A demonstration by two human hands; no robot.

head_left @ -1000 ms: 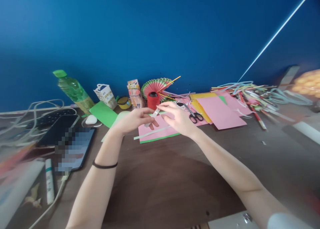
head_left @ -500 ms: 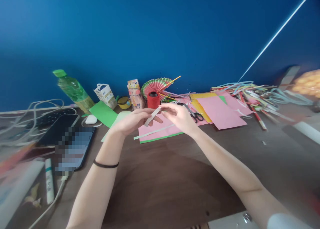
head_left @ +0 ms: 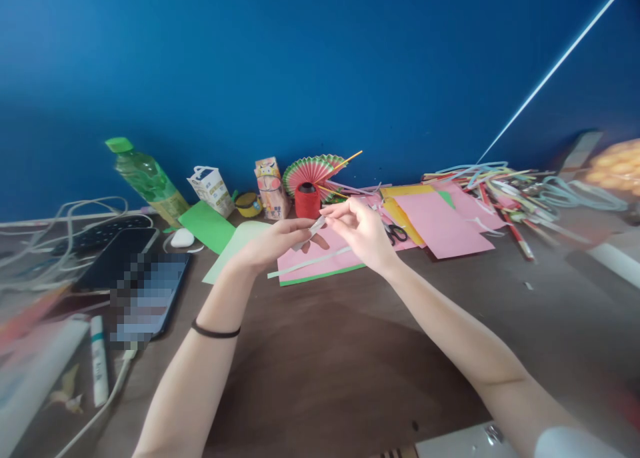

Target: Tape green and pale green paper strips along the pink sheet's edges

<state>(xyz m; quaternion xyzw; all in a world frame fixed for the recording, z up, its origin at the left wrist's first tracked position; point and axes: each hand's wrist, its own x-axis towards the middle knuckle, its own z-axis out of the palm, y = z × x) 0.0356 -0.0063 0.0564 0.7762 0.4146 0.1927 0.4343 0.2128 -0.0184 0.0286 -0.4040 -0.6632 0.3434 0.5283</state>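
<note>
A narrow whitish strip (head_left: 317,227), perhaps paper or tape, stretches between my two hands above the pink paper. My left hand (head_left: 280,238) grips its lower part, the thumb lying over it and the other fingers beneath. At the upper end of the strip, the thumb and forefinger of my right hand (head_left: 364,235) are pinched together. Below both hands lies pink paper (head_left: 320,266) with a green edge, and a long pale strip (head_left: 305,265) rests across it. Just behind stands a red spool of thread (head_left: 307,201).
Behind the hands are a pink-and-green paper fan (head_left: 313,171), a small carton (head_left: 271,188) and scissors (head_left: 397,233). Pink sheets (head_left: 445,225) and a heap of strips (head_left: 505,191) lie right. Leftward are a green bottle (head_left: 147,181), phones (head_left: 155,298), cables and a marker (head_left: 99,361).
My left hand has shifted slightly right, its thumb now covering more of the strip. The fingers of my right hand have bent more over the strip's upper end.
</note>
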